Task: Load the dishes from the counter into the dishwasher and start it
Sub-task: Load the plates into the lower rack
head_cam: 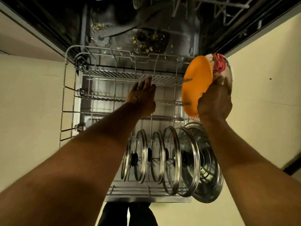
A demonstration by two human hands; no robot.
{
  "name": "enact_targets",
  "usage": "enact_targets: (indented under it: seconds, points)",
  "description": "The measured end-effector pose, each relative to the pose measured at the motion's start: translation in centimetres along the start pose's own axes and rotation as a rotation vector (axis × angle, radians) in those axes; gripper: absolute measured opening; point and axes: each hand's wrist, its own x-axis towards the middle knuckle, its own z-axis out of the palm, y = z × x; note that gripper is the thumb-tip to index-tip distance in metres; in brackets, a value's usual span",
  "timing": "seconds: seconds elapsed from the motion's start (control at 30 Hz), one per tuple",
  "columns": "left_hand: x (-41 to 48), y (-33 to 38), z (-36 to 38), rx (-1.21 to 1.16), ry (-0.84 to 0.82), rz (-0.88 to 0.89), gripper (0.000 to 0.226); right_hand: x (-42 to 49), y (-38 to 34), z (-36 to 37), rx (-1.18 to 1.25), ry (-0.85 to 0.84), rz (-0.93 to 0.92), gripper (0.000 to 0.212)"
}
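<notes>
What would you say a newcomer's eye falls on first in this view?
The bright orange round plate, held together with a white rose-patterned plate by the right hand at the right edge of the grey wire dishwasher rack, stands out first. Next comes the row of steel-rimmed glass pot lids standing on edge in its near part.

Pale cream floor (pixel 32 103) spreads left of the left hand (pixel 141 97) and right of the right hand (pixel 215 101), in dim, warm light. Further right of the right hand lies a small dark speck (pixel 270 78). Lower right, a dark skirting strip (pixel 292 166) edges the floor.
</notes>
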Motion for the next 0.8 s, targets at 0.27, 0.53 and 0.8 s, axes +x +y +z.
enact_targets:
  seconds: [0.27, 0.53, 0.8]
  points:
    - [-6.5, -1.0, -1.3, -0.031, 0.011, -0.016, 0.069, -6.0, -0.4, -0.4, -0.208, 0.099, -0.384, 0.076]
    - [-16.9, -0.4, -3.8, -0.087, 0.044, -0.08, 0.071, -15.5, -4.0, -4.6, -0.242, -0.065, -0.578, 0.078]
    - [-33.1, 1.3, -9.9, -0.2, 0.14, -0.204, 0.068, -25.2, -6.6, -15.9, -0.187, -0.112, -0.67, 0.073]
